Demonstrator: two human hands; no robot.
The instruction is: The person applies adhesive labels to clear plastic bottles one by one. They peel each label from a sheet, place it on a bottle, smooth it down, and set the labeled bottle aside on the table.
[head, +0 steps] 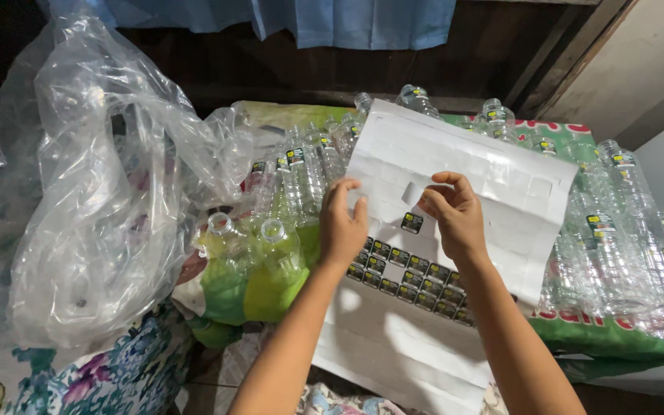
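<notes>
- A large white sticker sheet [455, 177] lies tilted across the middle of the view, resting on a bed of empty clear plastic bottles [616, 230]; every place below is given from this sheet.
- The left hand [342, 227] rests on the sheet's left edge, fingers curled over the paper with the thumb behind, pinning it in place.
- The right hand [451, 211] sits near the sheet's centre, thumb and forefinger pinched together at the paper; whether a label is caught between them cannot be told.
- Just below and between the two hands, one small dark label [412, 223] with a yellow mark sits alone on the sheet.
- Lower on the sheet, under the wrists, several rows of dark labels [409, 277] remain; the rest of the sheet shows blank white squares.
- Bottles to the right of and behind the sheet carry the same dark labels near their necks.
- Left of the sheet, two open-necked bottles [270, 269] lie over something green.
- Further left, a big crumpled clear plastic bag [94, 207] stands heaped on flowered cloth [124, 369].
- Behind the sheet, a blue curtain [347, 19] hangs against a dark wall.
</notes>
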